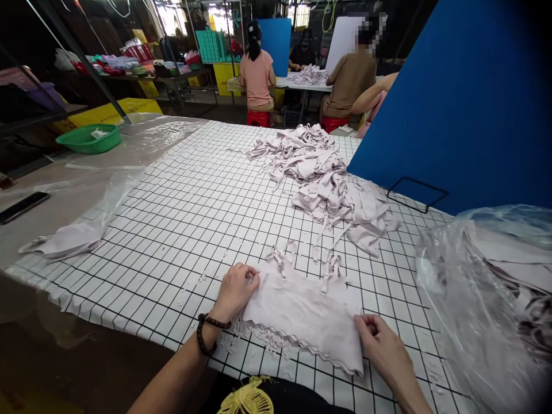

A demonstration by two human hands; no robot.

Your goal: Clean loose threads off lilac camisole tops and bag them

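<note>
A pale pink strappy camisole top lies flat on the table in front of me, its thin straps bunched at the far side and its scalloped hem towards me. My left hand pinches its left edge near the upper corner; a dark beaded bracelet circles that wrist. At the opposite side edge, my right hand has thumb and forefinger closed on the fabric. Small fabric scraps lie along the hem.
A heap of similar garments lies beyond. Right are a clear plastic bag of garments, a blue board and a black wire stand. Left are a green basin, a phone and another garment. People sit at a table behind.
</note>
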